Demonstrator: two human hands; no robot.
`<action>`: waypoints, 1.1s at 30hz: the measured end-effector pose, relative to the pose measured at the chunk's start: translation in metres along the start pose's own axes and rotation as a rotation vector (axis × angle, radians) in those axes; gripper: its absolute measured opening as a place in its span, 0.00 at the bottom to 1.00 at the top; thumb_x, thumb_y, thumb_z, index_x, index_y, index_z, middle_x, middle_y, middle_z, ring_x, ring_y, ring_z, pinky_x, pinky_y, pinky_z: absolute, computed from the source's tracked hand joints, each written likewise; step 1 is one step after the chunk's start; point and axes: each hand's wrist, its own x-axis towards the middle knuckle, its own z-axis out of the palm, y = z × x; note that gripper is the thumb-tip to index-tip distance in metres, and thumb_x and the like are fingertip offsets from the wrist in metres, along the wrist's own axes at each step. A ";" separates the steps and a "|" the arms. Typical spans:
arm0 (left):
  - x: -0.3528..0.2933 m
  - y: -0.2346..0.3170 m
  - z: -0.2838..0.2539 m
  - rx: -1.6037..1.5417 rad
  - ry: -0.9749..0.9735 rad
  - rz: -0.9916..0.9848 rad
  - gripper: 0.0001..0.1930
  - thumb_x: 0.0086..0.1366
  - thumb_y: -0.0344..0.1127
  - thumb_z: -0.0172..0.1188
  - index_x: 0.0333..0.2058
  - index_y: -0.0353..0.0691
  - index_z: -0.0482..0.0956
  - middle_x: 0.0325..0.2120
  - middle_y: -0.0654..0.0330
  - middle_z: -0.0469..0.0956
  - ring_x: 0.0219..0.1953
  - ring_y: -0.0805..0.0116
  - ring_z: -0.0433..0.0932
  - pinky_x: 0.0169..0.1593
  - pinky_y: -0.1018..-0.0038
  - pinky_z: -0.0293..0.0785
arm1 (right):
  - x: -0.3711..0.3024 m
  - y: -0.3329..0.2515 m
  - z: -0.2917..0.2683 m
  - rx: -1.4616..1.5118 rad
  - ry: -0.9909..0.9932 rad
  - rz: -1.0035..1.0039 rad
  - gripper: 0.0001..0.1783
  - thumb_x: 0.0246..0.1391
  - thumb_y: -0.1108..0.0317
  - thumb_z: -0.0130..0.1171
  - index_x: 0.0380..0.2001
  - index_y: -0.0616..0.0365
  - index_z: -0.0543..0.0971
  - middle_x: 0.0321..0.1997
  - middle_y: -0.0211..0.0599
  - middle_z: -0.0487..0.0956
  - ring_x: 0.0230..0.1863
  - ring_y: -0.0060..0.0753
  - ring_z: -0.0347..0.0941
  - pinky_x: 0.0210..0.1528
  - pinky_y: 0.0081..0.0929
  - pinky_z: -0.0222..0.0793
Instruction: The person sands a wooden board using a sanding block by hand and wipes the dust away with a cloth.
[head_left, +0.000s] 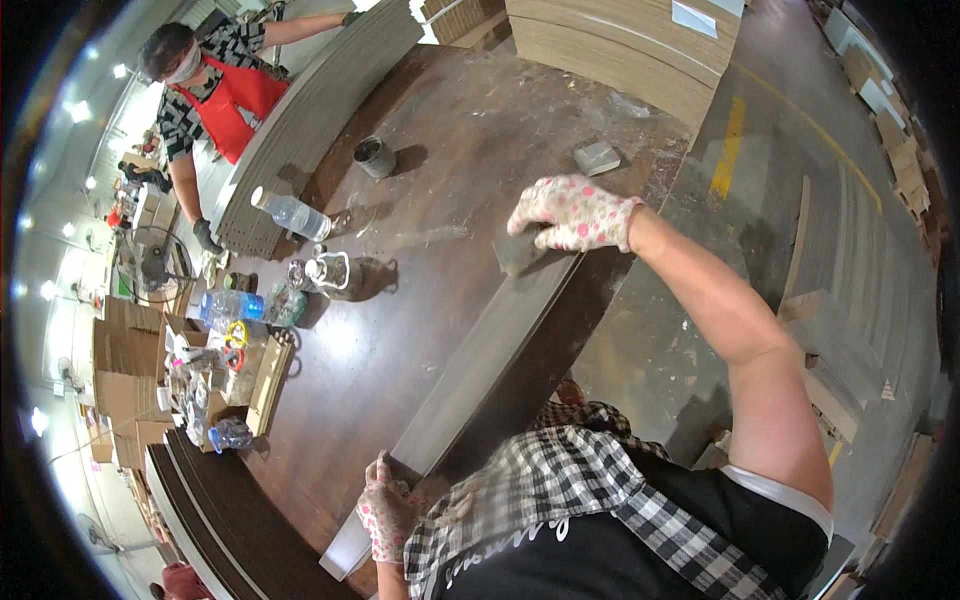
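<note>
A long, narrow grey board [490,345] lies slantwise along the near edge of the brown table. My right hand [580,213], in a white glove with pink dots, is at its far end. Its fingers are curled over a flat grey-brown pad [522,254], partly hidden and slightly blurred, so its exact kind is unclear. My left hand [386,512], in a matching glove, grips the edge of the board close to its near end. A small grey block [597,158] lies on the table beyond my right hand.
On the brown table [400,320] stand a dark tin [374,157], a clear bottle [292,214], a handled jug [334,272] and several other bottles. Stacked grey panels [330,100] rise at the far left, where a co-worker [225,105] in a red apron stands. Cardboard stack [625,50] behind.
</note>
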 end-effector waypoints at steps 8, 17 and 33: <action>0.001 -0.012 0.011 -0.044 0.001 -0.010 0.46 0.47 0.51 0.77 0.63 0.40 0.70 0.55 0.53 0.77 0.43 0.49 0.84 0.44 0.59 0.80 | -0.038 0.038 -0.044 -0.096 0.327 0.401 0.24 0.50 0.66 0.68 0.52 0.56 0.79 0.53 0.43 0.81 0.57 0.47 0.76 0.60 0.40 0.71; 0.000 -0.015 0.014 -0.012 0.000 -0.003 0.46 0.46 0.48 0.77 0.63 0.42 0.69 0.55 0.53 0.76 0.43 0.48 0.83 0.45 0.57 0.80 | -0.131 0.022 -0.025 0.063 0.290 0.569 0.30 0.51 0.57 0.69 0.58 0.50 0.77 0.59 0.42 0.77 0.64 0.49 0.71 0.68 0.43 0.65; 0.001 -0.002 0.004 0.022 0.074 0.052 0.40 0.46 0.47 0.77 0.58 0.40 0.75 0.51 0.54 0.79 0.43 0.47 0.82 0.45 0.58 0.79 | -0.092 -0.002 0.083 -0.250 0.779 0.625 0.30 0.53 0.62 0.67 0.60 0.52 0.75 0.55 0.49 0.77 0.51 0.56 0.74 0.58 0.45 0.73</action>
